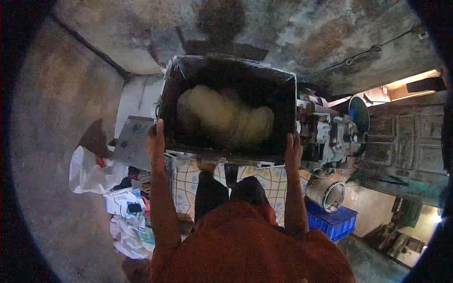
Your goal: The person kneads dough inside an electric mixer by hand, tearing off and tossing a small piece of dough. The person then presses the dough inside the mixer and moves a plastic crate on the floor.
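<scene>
In front of me is a wide, open-topped box [288, 115] with dark inner walls and a pale rim. A large, lumpy, pale yellowish mass [226, 115], perhaps dough, lies inside it; it looks a little blurred. My left hand [156, 141] grips the left side of the box near its front corner, fingers partly hidden behind the wall. On the opposite side, my right hand [293, 148] holds the wall near the other front corner. Both arms reach straight out. Whatever supports the box from below is hidden.
A motor-driven machine [325, 132] stands right of the box. A pale bucket [333, 195] sits on a blue crate [337, 221] at lower right. White sacks [125, 205] and a grey panel [134, 139] are at left. Patterned tiles [186, 181] lie below.
</scene>
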{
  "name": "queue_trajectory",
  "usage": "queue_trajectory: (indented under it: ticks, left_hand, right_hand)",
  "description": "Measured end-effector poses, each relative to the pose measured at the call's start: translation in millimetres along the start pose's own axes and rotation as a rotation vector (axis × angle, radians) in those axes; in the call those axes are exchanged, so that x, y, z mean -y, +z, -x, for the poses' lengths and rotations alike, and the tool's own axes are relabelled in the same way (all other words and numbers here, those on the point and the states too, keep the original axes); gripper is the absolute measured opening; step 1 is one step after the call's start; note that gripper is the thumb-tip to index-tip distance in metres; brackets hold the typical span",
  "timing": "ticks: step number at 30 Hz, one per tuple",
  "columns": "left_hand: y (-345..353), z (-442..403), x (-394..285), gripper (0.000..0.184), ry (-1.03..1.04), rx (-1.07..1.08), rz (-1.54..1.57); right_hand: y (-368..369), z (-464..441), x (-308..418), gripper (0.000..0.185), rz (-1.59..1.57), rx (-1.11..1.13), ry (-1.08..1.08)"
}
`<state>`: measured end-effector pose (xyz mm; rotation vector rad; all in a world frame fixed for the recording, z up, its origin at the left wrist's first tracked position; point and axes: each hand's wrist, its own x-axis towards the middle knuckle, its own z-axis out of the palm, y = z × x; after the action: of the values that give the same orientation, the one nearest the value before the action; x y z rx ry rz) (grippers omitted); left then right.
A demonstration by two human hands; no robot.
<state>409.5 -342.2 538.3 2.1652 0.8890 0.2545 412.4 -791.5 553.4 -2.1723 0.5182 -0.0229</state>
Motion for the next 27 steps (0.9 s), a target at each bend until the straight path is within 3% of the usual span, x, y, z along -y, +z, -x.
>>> queue_trajectory:
  ticks: [6,8,10,12,13,19,27]
  left_hand:
    - [-1,7,-31,0.069,-0.053,-0.048,0.090]
    - [1,9,-30,0.068,-0.119,-0.077,0.084]
    - [6,4,-21,0.065,-0.067,-0.189,-0.043]
    - [3,2,-18,0.063,-0.079,-0.145,-0.065]
    - [2,4,-21,0.062,-0.068,-0.146,-0.043]
    - [4,6,-20,0.052,-0.034,-0.129,0.141]
    - [6,6,-17,0.056,0.108,-0.137,0.004]
  right_hand:
    - [6,-6,-11,0.068,-0.015,-0.062,0.008]
    - [12,-4,-11,0.062,-0.015,-0.185,0.023]
    - [10,-15,-37,0.057,-0.077,-0.093,-0.032]
    - [11,-19,-59,0.060,0.093,-0.059,-0.176]
    - [7,-12,-30,0.059,-0.023,-0.061,0.021]
    - [10,-16,-40,0.061,-0.045,-0.106,-0.010]
    - [4,-5,-12,0.062,0.008,-0.099,0.101]
